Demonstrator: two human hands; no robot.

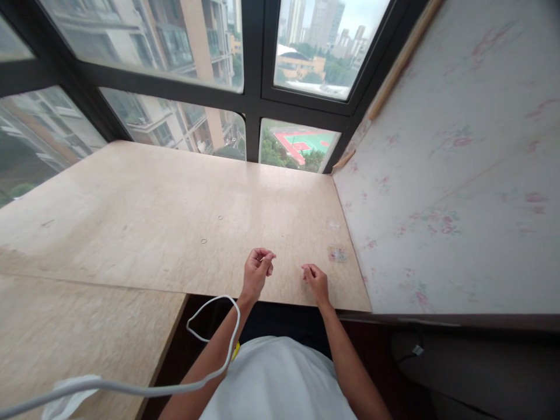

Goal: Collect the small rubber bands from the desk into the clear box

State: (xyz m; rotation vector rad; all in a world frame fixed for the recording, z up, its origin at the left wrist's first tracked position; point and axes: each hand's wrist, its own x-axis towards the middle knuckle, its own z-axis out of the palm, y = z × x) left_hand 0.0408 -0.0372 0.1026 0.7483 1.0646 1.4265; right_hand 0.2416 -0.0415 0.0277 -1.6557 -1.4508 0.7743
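I've got the clear box point(337, 253) on the tabletop point(144, 198). Right hand point(315, 279) just left of box, nearer the body, fingers curled in; can't tell if it grips anything. Left hand point(259, 268) farther left of box, thumb and forefinger pinched together, contents too small to tell. 2 thin rings point(203, 241) well left of box; 1 clear plastic piece point(334, 224) just beyond it.
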